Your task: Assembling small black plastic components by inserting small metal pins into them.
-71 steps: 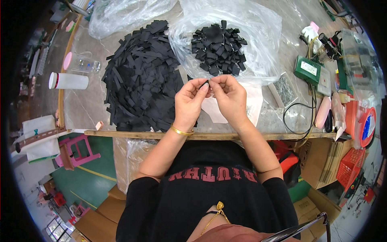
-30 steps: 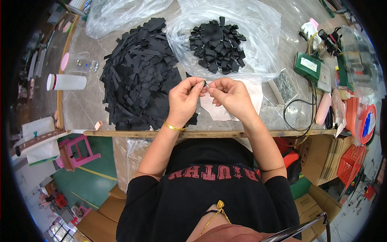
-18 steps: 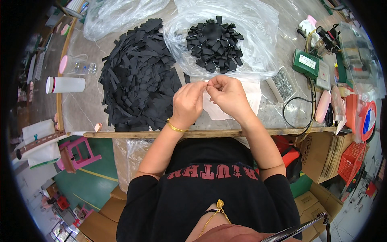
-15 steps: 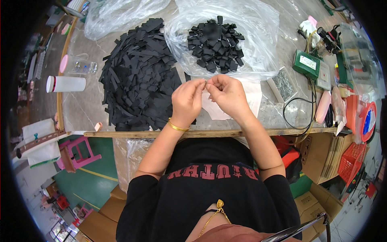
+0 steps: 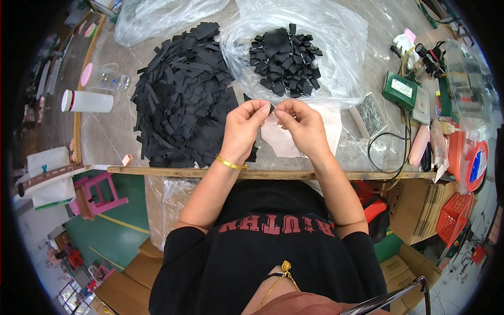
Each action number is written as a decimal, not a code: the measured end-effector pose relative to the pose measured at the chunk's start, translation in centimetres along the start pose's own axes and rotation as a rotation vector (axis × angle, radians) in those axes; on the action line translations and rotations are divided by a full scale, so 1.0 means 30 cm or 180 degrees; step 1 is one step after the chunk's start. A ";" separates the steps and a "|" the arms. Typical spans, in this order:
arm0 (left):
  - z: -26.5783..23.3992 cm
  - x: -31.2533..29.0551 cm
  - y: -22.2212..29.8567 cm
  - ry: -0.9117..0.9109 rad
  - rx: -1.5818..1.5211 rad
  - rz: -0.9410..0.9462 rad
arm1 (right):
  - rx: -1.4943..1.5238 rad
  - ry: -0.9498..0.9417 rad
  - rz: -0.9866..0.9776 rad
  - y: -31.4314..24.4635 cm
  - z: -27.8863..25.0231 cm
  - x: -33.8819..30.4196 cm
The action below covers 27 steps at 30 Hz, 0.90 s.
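In front of me, my left hand (image 5: 240,128) pinches a small black strip piece (image 5: 271,108) between thumb and forefinger. My right hand (image 5: 305,128) is closed in a pinch right beside that piece; whatever its fingertips hold is too small to make out. Left of my hands lies a big heap of flat black strips (image 5: 181,100). Beyond my hands, a pile of folded black loops (image 5: 286,63) rests on a clear plastic bag (image 5: 341,58). A pale paper sheet (image 5: 281,142) lies beneath my hands. Nearest my right hand stands a shallow box of small metal pins (image 5: 371,116).
A white bottle (image 5: 94,102) and a clear jar with pink lid (image 5: 105,77) are at the left. A green box (image 5: 399,88), black cable (image 5: 371,149) and orange basket (image 5: 455,157) fill the right side. The table's wooden edge (image 5: 173,172) runs before me.
My fingertips have moved slightly apart, and a black piece now shows at my left fingertips. The whole view has shifted a little.
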<state>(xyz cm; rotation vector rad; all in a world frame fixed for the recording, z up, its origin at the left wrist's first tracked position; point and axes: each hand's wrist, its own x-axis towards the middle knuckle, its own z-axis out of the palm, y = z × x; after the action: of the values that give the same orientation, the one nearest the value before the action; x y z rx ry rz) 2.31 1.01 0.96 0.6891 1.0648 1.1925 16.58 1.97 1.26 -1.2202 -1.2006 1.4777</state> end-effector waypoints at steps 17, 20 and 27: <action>0.014 -0.025 0.034 -0.0053 0.0293 0.0064 | 0.0483 -0.0088 0.0239 -0.016 0.003 -0.010; 0.013 -0.028 0.020 0.0102 0.0133 0.0222 | 0.0454 -0.0064 0.0159 -0.013 0.002 -0.015; 0.015 -0.026 0.009 -0.0174 -0.0355 0.0096 | 0.0406 -0.0013 0.0062 0.001 0.005 -0.020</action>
<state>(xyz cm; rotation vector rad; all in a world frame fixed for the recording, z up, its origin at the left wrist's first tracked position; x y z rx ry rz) 2.59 0.38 1.60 0.6492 0.9382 1.2424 16.54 1.35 1.34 -1.1462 -1.0824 1.5473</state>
